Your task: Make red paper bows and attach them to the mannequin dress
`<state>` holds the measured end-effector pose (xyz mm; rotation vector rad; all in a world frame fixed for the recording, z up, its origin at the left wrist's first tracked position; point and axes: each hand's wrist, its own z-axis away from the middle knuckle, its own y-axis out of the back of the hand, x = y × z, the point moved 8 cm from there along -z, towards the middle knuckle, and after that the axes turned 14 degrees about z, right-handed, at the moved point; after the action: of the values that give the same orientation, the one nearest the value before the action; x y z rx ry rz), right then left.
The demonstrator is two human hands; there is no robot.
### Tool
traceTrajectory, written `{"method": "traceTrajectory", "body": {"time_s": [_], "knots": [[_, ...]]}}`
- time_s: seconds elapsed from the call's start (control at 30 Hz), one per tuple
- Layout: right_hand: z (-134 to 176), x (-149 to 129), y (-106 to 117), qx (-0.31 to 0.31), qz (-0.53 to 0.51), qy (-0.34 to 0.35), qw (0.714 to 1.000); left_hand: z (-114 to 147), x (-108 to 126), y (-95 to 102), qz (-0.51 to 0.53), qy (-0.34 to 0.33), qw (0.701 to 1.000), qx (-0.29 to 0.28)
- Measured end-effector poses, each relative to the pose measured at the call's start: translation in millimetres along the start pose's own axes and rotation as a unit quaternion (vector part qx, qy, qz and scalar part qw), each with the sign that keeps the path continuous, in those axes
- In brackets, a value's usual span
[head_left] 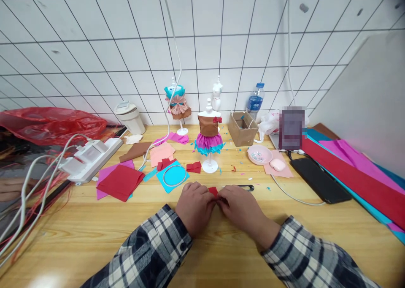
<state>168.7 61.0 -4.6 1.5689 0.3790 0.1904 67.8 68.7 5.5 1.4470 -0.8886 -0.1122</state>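
Between my two hands, low over the wooden table, is a small piece of red crepe paper [213,191]. My left hand [195,205] pinches its left side, and my right hand [238,205] grips it from the right; the fingertips nearly meet and partly hide it. Just beyond my right hand lies a tool with a black looped handle [249,188], its other end hidden by the hand. Ahead stands a small white dress form [209,115] in a brown top with a red bow and a magenta skirt edged in turquoise. Red paper scraps [193,167] lie beyond my left hand.
A silver ring [174,175] rests on blue paper, with a red paper stack [120,181] to its left. Behind are another dressed form [179,104], a cardboard box [243,128] and a bottle [255,98]. A pink bowl [260,154], phone [319,180] and power strip [91,161] flank the workspace.
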Motion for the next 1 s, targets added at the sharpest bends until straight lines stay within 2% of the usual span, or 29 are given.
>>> {"method": "traceTrajectory", "body": {"time_s": [0.2,0.57,1.0], "knots": [[0.9,-0.7,0.0,0.013,-0.001,-0.005,1.000,-0.2,-1.7,1.2,0.001,0.016,1.000,-0.003],[-0.1,-3.6,0.7,-0.004,0.011,0.005,1.000,0.1,-0.1,0.7,0.008,0.023,1.000,-0.001],[-0.5,1.0,-2.7,-0.003,0.004,0.000,1.000,-0.8,0.0,-0.2,0.006,-0.002,1.000,0.002]]}}
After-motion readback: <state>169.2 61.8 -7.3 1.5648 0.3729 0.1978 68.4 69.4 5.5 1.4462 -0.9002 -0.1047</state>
